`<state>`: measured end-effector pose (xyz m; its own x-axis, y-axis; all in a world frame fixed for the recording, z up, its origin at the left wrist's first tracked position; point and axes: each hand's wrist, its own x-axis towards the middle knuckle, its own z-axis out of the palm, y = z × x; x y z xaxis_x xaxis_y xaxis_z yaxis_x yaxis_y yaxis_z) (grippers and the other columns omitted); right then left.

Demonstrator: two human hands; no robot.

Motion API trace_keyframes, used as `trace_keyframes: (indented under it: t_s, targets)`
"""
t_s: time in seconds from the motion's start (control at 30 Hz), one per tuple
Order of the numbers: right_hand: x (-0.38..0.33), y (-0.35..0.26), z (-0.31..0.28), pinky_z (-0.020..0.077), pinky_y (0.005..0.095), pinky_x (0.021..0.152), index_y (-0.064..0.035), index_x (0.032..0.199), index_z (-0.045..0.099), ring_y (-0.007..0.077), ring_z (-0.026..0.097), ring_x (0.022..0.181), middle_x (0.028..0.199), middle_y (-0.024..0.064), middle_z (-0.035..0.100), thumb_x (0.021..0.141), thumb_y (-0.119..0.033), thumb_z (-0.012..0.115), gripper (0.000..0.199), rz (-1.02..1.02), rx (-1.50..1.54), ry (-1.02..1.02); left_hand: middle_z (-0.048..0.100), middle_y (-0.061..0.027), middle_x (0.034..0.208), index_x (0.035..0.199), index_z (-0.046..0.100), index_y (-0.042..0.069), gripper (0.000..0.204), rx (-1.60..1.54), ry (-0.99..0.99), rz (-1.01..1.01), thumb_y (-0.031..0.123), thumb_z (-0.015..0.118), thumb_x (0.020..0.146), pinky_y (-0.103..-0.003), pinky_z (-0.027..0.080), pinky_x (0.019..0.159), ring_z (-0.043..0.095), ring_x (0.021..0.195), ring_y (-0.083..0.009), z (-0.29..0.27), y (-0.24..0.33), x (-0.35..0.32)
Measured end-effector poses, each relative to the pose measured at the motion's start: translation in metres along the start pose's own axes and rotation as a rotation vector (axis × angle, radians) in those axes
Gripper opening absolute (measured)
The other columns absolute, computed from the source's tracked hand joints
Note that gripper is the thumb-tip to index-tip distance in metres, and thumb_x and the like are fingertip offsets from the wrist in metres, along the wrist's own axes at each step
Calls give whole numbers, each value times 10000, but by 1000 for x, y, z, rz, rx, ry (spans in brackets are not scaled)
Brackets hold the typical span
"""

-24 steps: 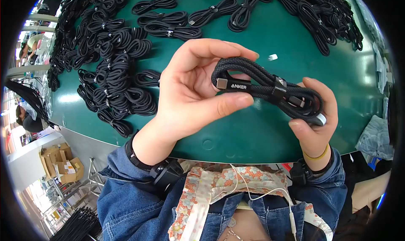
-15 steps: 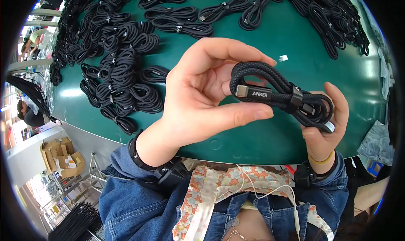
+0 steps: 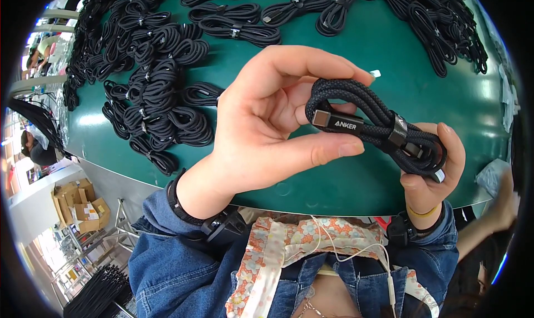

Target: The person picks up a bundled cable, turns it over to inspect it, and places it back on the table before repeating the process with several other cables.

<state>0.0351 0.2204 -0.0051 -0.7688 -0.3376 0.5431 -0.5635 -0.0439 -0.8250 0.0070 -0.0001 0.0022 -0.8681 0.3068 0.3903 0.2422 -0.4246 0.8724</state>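
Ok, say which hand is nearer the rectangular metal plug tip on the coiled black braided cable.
Left. The left hand holds the cable beside the plug tip; the right hand holds the cable's opposite end.

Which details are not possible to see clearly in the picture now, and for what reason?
All in the head view:
back of the held cable bundle: turned away from the camera
part of the right hand: behind that bundle
small white piece: too small to identify
upper-left cable pile: cut off by the top edge
another person's hand at right: blurred
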Motion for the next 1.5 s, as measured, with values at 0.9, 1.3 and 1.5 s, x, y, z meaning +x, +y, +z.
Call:
trace_keyframes:
  t_s: [0.9,1.3,1.5]
  targets:
    - [-3,-14,-5,453,221,604,105,1041,437,177,571,716,893,187,552,750,-252,609,492,382,-40,179,495,-196,1026,1161,337,-22,669,-84,83,-45,16,703,603,-358,456,817,567,865,-248,7,-6,1]
    - [8,-11,5,329,145,389,149,1106,345,92,492,488,740,153,571,818,-446,384,663,546,172,163,502,-136,962,1126,356,-55,610,95,13,-192,-61,662,599,-235,521,667,567,820,-184,1,2,0]
    - [6,-15,-2,371,149,408,157,1146,303,120,555,585,864,185,556,820,-426,386,674,534,150,147,499,-133,966,1109,366,-52,593,104,19,-175,-66,664,597,-254,523,682,567,821,-185,4,1,2]
